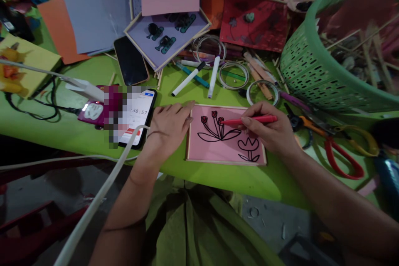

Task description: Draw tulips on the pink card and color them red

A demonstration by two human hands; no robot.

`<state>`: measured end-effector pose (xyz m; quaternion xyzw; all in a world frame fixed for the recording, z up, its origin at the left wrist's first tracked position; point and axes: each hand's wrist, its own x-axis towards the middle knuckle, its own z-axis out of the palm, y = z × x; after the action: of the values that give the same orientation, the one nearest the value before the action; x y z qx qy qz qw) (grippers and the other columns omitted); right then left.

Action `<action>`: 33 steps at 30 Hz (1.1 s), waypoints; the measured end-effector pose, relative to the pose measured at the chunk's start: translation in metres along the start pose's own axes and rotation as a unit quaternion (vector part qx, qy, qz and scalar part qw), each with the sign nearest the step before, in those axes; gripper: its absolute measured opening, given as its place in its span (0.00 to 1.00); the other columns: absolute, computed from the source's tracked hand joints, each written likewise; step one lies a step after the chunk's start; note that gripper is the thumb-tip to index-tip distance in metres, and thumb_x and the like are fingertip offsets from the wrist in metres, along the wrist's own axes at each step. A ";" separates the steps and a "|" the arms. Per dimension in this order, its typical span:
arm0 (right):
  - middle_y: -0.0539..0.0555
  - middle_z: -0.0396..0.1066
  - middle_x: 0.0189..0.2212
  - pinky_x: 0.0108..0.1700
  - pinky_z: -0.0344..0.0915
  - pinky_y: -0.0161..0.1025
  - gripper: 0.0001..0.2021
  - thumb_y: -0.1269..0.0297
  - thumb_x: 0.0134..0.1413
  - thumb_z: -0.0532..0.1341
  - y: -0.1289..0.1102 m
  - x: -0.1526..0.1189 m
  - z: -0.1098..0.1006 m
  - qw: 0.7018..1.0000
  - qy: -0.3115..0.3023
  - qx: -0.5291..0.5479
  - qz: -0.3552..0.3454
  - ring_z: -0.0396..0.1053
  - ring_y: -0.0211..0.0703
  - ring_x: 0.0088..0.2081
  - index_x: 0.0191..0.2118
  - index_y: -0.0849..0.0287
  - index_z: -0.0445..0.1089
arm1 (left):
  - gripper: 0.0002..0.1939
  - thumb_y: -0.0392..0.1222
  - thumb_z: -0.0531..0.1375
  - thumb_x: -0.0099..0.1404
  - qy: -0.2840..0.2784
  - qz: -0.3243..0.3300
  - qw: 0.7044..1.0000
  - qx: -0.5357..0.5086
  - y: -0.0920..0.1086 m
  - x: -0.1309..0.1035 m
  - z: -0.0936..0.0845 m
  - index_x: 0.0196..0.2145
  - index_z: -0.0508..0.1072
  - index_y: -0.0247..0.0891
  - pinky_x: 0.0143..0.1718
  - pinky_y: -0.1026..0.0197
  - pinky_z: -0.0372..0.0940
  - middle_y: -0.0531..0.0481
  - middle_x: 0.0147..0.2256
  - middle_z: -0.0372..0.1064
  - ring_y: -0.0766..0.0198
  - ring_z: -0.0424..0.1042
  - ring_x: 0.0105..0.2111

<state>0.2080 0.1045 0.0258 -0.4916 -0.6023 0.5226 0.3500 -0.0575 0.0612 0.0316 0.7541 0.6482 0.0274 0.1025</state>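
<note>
A pink card [212, 149] edged with thin wooden strips lies on the green table. Black outlined flowers are drawn on it, and the small blooms at the top of one plant are coloured red. The tulip outline [248, 145] at the lower right has no colour in it. My right hand [268, 129] grips a red marker [257, 119], its tip on the rightmost small bloom. My left hand [173, 122] lies flat with fingers stretched out, fingertips at the card's upper left edge.
A lit phone [137, 116] stands left of my left hand, with a white cable [121, 162] crossing my forearm. Markers [188, 79] and tape rolls [233, 75] lie behind the card. Scissors [343, 160] and a green basket [299, 62] of sticks are at right.
</note>
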 end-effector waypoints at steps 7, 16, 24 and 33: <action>0.49 0.70 0.26 0.25 0.64 0.37 0.17 0.49 0.52 0.76 -0.002 0.000 0.000 1.000 0.003 0.003 0.004 0.68 0.37 0.24 0.31 0.55 0.72 | 0.23 0.41 0.53 0.80 -0.006 -0.004 1.000 -0.001 0.000 0.000 0.000 0.70 0.68 0.46 0.49 0.49 0.63 0.44 0.50 0.79 0.49 0.76 0.51; 0.49 0.71 0.25 0.23 0.64 0.36 0.20 0.45 0.51 0.76 -0.001 0.000 0.000 1.000 0.004 -0.011 0.000 0.68 0.37 0.24 0.30 0.54 0.72 | 0.23 0.41 0.53 0.81 -0.009 -0.005 1.000 0.003 0.001 0.000 -0.003 0.69 0.68 0.45 0.49 0.49 0.63 0.43 0.49 0.79 0.49 0.77 0.51; 0.48 0.71 0.26 0.25 0.68 0.37 0.19 0.46 0.53 0.75 0.001 0.000 0.001 1.000 0.019 -0.008 -0.009 0.68 0.37 0.23 0.31 0.53 0.71 | 0.23 0.41 0.53 0.80 0.003 0.001 1.000 0.007 0.000 0.000 0.001 0.69 0.69 0.45 0.49 0.49 0.63 0.43 0.49 0.79 0.49 0.77 0.50; 0.48 0.70 0.25 0.24 0.66 0.36 0.17 0.50 0.53 0.76 0.000 0.001 0.000 1.000 0.014 -0.002 -0.002 0.67 0.36 0.23 0.31 0.54 0.71 | 0.23 0.41 0.53 0.81 -0.001 0.000 1.000 0.000 -0.001 0.000 0.000 0.69 0.68 0.45 0.50 0.48 0.63 0.44 0.49 0.79 0.49 0.77 0.51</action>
<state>0.2078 0.1050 0.0254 -0.4980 -0.5993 0.5138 0.3590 -0.0581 0.0611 0.0311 0.7543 0.6478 0.0263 0.1031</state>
